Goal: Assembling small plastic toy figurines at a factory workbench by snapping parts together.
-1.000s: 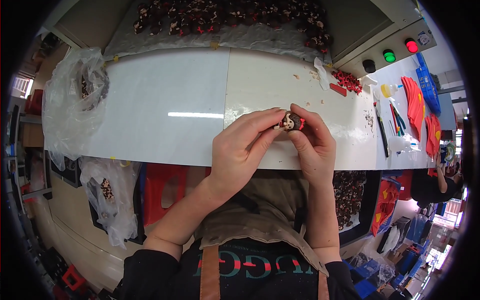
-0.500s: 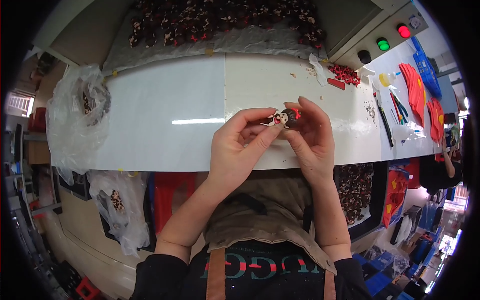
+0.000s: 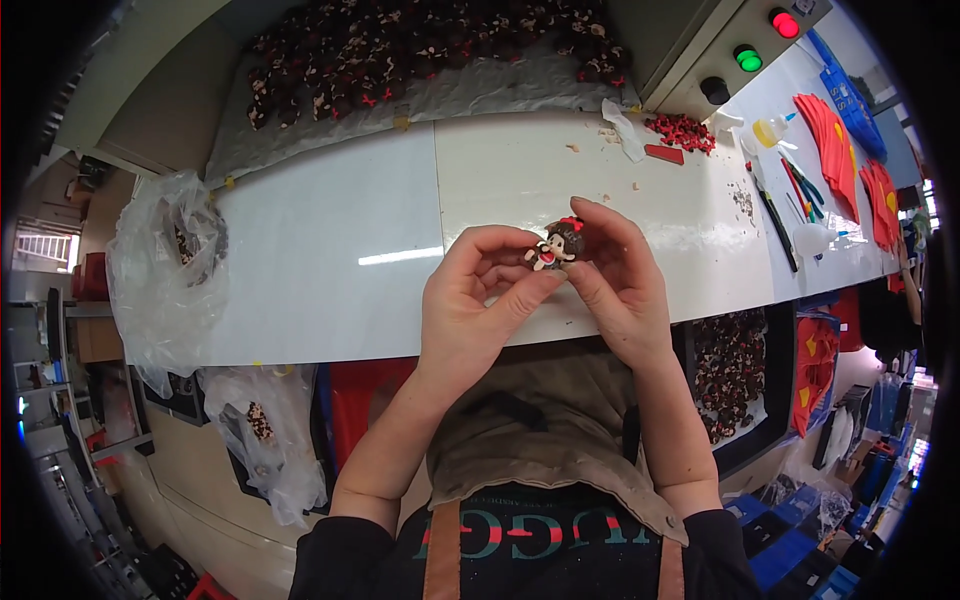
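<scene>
Between both hands, over the near part of the white table (image 3: 330, 310), is a small doll figurine (image 3: 556, 246) with dark brown hair, a pale face and a red bow on its head. My left hand (image 3: 480, 290) pinches its body from the left with thumb and fingers. From the right, my right hand (image 3: 622, 280) grips it, the thumb low on the figurine and the fingers up by the hair and bow. The fingertips hide parts of its edges.
Many similar figurines (image 3: 400, 50) lie on a grey sheet at the back. Small red pieces (image 3: 680, 133), a red strip (image 3: 664, 154) and a crumpled tissue (image 3: 625, 130) are at back right. Pens and tools (image 3: 772, 215) lie further right. A clear plastic bag (image 3: 165, 290) sits left; a black tray (image 3: 735, 370) is below right.
The figurine has been turned in my fingers from a tilted pose to more upright, its face toward me. The whole view has shifted slightly; both hands keep their grip.
</scene>
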`<state>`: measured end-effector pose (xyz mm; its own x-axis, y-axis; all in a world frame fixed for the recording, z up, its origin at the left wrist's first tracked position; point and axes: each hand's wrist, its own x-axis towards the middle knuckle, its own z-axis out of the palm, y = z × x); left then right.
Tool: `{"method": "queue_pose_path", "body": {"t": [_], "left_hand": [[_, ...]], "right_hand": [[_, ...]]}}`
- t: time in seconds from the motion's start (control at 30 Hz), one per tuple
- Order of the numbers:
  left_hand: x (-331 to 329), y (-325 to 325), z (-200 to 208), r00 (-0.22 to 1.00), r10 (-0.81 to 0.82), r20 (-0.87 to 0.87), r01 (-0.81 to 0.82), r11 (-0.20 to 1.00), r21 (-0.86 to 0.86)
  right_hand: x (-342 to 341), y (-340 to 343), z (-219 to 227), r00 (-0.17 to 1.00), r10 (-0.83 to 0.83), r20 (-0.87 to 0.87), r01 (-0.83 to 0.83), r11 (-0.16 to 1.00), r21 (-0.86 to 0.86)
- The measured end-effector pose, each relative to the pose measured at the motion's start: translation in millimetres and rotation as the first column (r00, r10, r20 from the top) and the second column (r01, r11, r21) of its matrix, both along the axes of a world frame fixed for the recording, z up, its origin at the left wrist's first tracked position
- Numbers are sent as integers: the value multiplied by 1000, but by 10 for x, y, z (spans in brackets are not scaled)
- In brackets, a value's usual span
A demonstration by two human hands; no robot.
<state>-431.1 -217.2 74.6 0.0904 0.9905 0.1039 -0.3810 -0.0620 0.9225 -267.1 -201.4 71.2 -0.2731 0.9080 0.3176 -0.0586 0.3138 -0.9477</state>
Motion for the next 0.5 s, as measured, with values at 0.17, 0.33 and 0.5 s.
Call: {"method": "queue_pose_path", "body": {"t": [0.17,0.33,0.5], "left_hand": [[-2,49,83,998,-54,27,54,999,7],[0,123,26,996,-84,-20,84,996,35],[3,129,-44,988,5,-157,8,997,80]], "right_hand": [[-4,26,0,998,-56,15,56,998,25],[-57,38,83,997,-31,69,35,998,-53],[-143,43,46,989,-87,120,84,996,24]]}}
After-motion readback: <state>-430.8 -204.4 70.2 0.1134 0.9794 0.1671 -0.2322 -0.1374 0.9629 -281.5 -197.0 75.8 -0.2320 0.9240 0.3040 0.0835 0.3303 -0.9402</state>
